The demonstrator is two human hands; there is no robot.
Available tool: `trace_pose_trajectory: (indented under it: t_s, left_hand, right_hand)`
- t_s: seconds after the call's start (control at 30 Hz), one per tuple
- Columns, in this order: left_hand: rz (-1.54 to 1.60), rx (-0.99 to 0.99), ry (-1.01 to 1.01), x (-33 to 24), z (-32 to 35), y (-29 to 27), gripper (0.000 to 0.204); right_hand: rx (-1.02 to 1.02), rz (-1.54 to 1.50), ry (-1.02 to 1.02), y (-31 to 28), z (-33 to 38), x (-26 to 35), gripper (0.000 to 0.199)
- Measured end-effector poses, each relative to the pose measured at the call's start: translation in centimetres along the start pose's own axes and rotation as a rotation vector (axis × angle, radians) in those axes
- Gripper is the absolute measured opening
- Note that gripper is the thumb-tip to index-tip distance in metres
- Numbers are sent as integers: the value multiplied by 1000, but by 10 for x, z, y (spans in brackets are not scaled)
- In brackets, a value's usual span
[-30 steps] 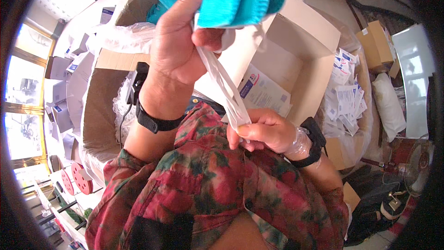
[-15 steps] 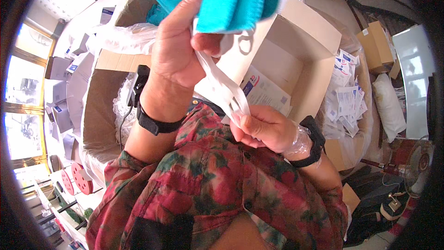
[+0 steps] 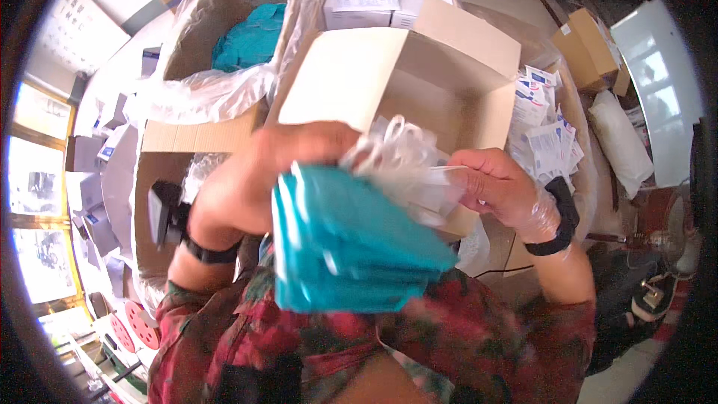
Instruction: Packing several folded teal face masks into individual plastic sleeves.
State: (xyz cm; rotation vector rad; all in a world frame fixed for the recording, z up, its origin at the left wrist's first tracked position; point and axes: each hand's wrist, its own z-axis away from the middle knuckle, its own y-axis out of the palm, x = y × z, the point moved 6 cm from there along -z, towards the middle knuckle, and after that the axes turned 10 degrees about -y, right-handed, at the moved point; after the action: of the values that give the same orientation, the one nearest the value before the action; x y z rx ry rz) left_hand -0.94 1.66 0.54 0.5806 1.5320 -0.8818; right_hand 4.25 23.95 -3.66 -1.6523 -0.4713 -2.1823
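Note:
My left hand (image 3: 299, 146), blurred by motion, is closed on a stack of teal folded face masks (image 3: 344, 243) in front of my chest. A bunch of white elastic straps (image 3: 396, 146) stands up from the stack's far edge. To the right, my right hand (image 3: 497, 187) pinches whitish material at the right end of that bunch; blur hides whether it is strap or thin film. Beyond both hands is an open cardboard box (image 3: 452, 93), its interior partly hidden by the straps.
At the far left, a plastic-lined carton (image 3: 191, 52) holds more teal pieces (image 3: 250, 37). White boxes (image 3: 363, 0) stand at the back. Printed white packets (image 3: 550, 131) fill a lined carton on the right. Another carton (image 3: 161, 172) is by my left forearm.
The mask stack has come down toward my chest and tipped, so its straps now face away from me. My right hand has moved right and farther out.

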Motion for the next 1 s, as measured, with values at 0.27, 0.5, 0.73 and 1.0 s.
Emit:
trace_pose_trajectory:
  t_s: [0.27,0.5,0.73,1.0]
  left_hand:
    - [-875,-199,64,12,16,6,48]
    - [-1024,-603,112,24,34,-55,41]
    - [-1256,-893,-156,80,60,-135,26]
    - [-542,-1224,-205,99,111,-188,24]
  right_hand:
    - [209,108,63,31,17,14,36]
    - [113,3,180,31,64,18,37]
    - [24,-82,255,27,107,10,33]
    - [-628,-422,19,-26,145,-93,29]
